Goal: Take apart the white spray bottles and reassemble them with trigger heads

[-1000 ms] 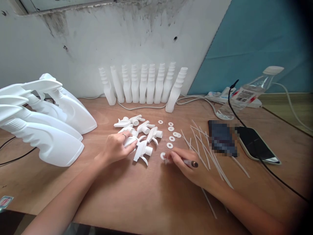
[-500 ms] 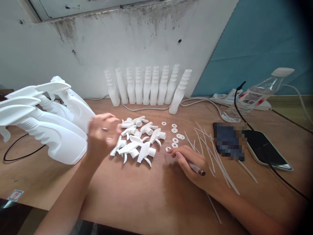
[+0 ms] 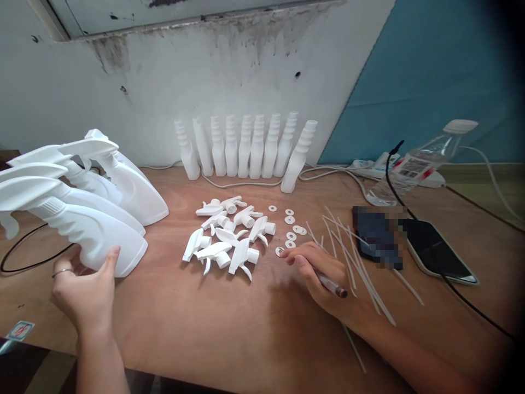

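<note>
Touching the nearest white spray bottle (image 3: 104,232) on the left of the worktop (image 3: 221,334), the left hand (image 3: 84,287) rests its thumb on the lower body; its other fingers are partly hidden, so whether they grip cannot be told. The right hand (image 3: 314,268) curls its fingers around a pen (image 3: 331,284), tips by a washer (image 3: 278,252). Trigger sprayer heads (image 3: 240,256) lie between the hands; ribbed bottles (image 3: 256,158) stand behind.

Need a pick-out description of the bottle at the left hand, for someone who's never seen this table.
On the wooden table, look to the far left for the large white spray bottles with trigger heads. Take the frontmost bottle, closest to the viewer. Unlike its neighbours, it has the left hand's thumb across its lower front.
</note>
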Demonstrator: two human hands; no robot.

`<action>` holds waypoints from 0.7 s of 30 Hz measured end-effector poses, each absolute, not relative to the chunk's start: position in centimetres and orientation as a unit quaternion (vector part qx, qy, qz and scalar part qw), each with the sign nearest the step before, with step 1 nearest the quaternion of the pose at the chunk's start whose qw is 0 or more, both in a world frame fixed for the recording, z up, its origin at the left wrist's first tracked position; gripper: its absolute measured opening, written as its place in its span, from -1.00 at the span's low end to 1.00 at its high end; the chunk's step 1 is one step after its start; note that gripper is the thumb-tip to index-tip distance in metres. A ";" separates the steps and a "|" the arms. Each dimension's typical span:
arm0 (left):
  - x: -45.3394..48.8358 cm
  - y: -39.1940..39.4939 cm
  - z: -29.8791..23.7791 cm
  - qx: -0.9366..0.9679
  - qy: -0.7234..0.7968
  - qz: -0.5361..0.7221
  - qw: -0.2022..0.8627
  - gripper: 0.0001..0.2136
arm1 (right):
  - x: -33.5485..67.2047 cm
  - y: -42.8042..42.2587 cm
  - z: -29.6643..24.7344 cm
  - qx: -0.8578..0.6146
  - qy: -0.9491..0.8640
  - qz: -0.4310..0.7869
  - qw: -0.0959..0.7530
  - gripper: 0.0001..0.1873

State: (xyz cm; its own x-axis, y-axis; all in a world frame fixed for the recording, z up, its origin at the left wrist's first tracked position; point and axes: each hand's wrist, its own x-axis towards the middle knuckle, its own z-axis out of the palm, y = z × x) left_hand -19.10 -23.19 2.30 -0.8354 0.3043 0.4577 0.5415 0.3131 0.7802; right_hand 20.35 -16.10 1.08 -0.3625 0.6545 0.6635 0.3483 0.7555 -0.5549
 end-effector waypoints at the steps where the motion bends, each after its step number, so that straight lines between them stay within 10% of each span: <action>1: -18.4 -23.4 2.1 -0.263 -0.798 -0.529 0.121 -0.36 | 20.4 -16.0 1.3 -0.309 -0.808 0.158 0.476 -0.77; 9: -10.9 -22.9 6.4 -0.568 -0.567 -0.474 0.363 -0.37 | 19.3 -14.4 5.3 -0.380 -0.731 0.230 0.518 -0.72; 21: -2.7 -16.6 10.9 -0.777 -0.402 -0.469 0.122 -0.61 | 17.7 -12.2 13.5 -0.251 -0.560 0.372 0.697 -0.74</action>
State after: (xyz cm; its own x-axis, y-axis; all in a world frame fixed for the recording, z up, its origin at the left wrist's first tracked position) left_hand -2.72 -16.60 10.87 0.2375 0.5098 0.8268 0.7391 -0.6472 0.1867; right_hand 17.72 -12.20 13.54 0.0967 0.7988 0.5937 -0.2380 0.5978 -0.7655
